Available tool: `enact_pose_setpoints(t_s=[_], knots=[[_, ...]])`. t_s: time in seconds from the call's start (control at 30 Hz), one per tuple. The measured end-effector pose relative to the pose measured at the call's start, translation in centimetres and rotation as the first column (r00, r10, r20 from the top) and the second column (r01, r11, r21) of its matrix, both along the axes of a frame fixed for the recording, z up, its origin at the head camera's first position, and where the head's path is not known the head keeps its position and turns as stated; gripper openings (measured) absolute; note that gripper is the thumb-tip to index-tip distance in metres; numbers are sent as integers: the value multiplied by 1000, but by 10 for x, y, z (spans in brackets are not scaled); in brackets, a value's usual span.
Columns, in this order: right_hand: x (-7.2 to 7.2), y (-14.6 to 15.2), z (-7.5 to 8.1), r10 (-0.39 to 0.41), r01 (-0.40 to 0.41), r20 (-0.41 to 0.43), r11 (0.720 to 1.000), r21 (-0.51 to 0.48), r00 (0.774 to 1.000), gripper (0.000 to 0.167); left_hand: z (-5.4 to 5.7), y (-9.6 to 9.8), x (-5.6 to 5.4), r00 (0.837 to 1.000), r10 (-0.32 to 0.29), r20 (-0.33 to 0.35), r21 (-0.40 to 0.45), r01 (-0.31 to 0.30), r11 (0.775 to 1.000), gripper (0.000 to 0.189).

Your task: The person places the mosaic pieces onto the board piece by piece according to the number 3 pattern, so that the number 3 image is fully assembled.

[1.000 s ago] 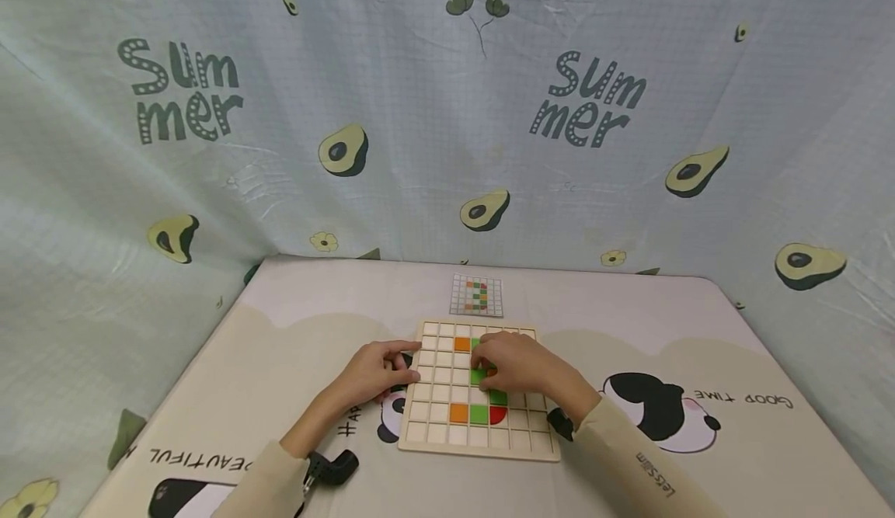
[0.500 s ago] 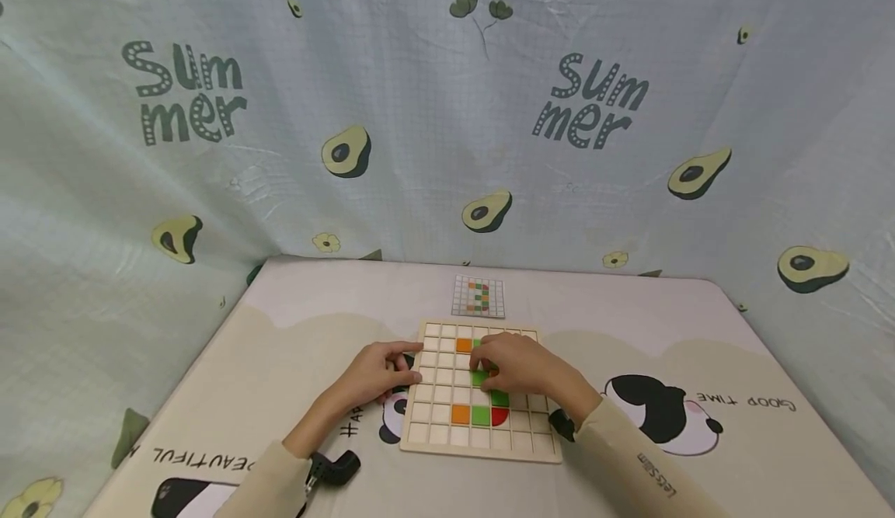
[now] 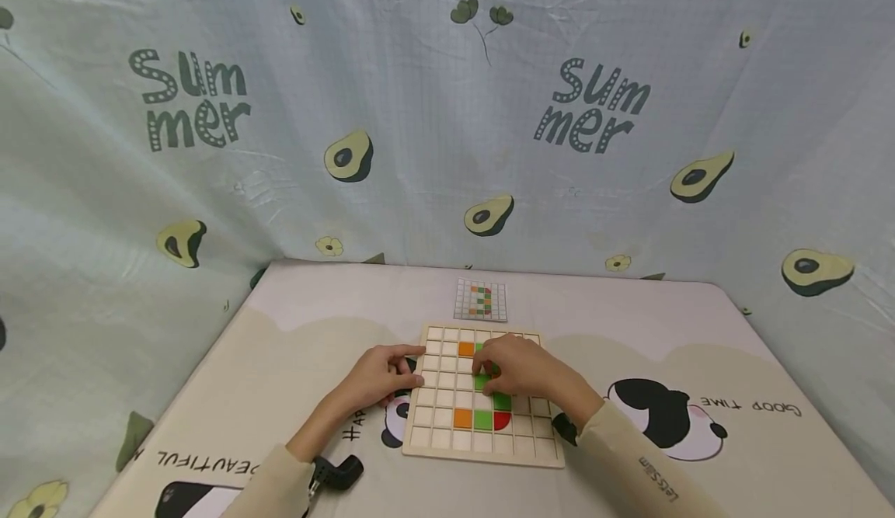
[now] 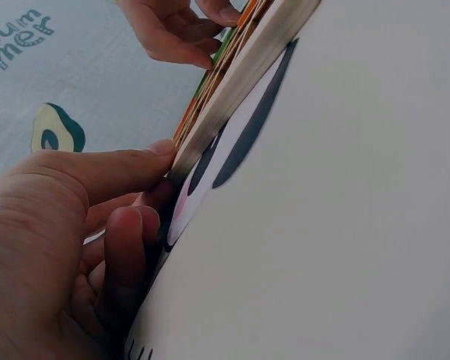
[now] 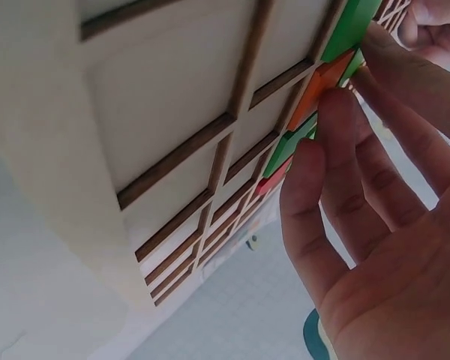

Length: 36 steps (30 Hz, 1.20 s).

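Observation:
A pale wooden grid board [image 3: 444, 399] lies on the table, with coloured tiles in some cells. My left hand [image 3: 377, 370] is at its left side, thumb and forefinger stretched out to touch the edge. Over the middle of the board, my right hand [image 3: 520, 363] has its thumb and forefinger bent around a green tile [image 3: 481, 382]. In the right wrist view, its other fingertips lie close over an orange tile [image 5: 311, 97]. Nearer the front are an orange square [image 3: 463, 418], a green square [image 3: 483, 420] and a red rounded tile [image 3: 502, 421]. The right hand partly hides the far tiles.
A small printed card [image 3: 480, 300] with a coloured grid pattern lies just behind the board. The tablecloth [image 3: 336, 293] carries panda prints and lettering. A curtain [image 3: 419, 114] with avocado prints hangs behind the table. A black wrist mount [image 3: 339, 473] sits by the left sleeve.
The head view has shifted slightly, so everything appears a little lower and further right. Both hands keep nearly the same places on the board, the right fingers still around the green tile.

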State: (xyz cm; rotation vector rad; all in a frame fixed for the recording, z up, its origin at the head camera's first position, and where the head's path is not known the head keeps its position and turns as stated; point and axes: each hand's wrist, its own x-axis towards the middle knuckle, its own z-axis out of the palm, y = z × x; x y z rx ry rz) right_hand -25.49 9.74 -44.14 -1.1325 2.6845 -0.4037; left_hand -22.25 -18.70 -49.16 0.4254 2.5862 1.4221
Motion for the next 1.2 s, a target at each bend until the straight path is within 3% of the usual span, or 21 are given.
enact_pose_setpoints(t_s=[0.2, 0.97, 1.2], knots=[[1, -2, 2, 11, -11, -21, 1000, -6, 1000, 16, 0, -3, 1, 1000, -13, -10, 30, 13, 999, 56], [4, 1, -3, -1, 1, -10, 1000, 17, 1000, 16, -2, 0, 1, 1000, -10, -11, 18, 10, 1000, 54], [7, 11, 5, -27, 15, -147, 997, -82, 989, 18, -1, -1, 0, 1000, -5, 5, 12, 5, 1000, 58]])
